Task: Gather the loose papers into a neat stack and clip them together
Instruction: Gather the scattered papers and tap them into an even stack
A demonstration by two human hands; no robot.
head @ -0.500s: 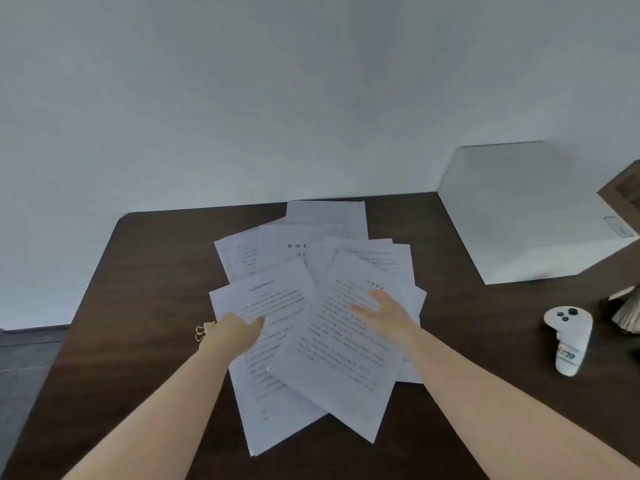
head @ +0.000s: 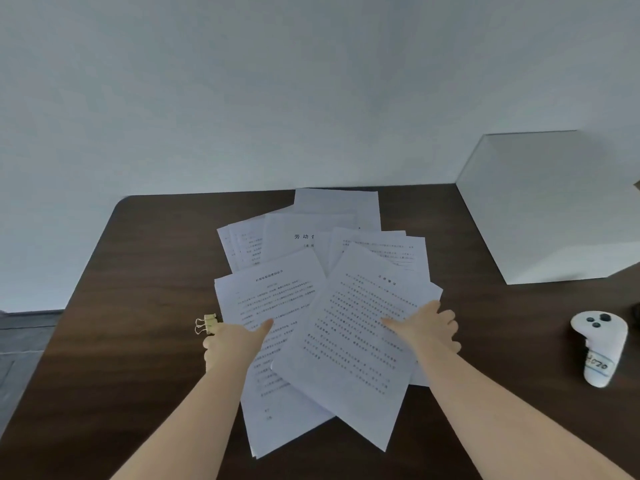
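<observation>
Several loose printed papers (head: 287, 244) lie fanned out over the middle of the dark wooden table (head: 145, 306). My left hand (head: 230, 346) grips the left edge of the near-left sheet (head: 277, 299), thumb on top. My right hand (head: 431, 332) holds the right edge of the tilted top sheet (head: 356, 355), thumb pressed on the print and fingers curled at the edge. A small gold binder clip (head: 205, 323) rests on the table just left of the papers, touching my left hand's knuckles.
A large white box (head: 547, 209) stands at the back right of the table. A white handheld controller (head: 597, 344) lies near the right edge. The wall runs close behind the table's far edge.
My right hand has slid right from the middle of the top sheet to its right edge. My left hand stays at the left sheet's edge, its thumb now over the paper.
</observation>
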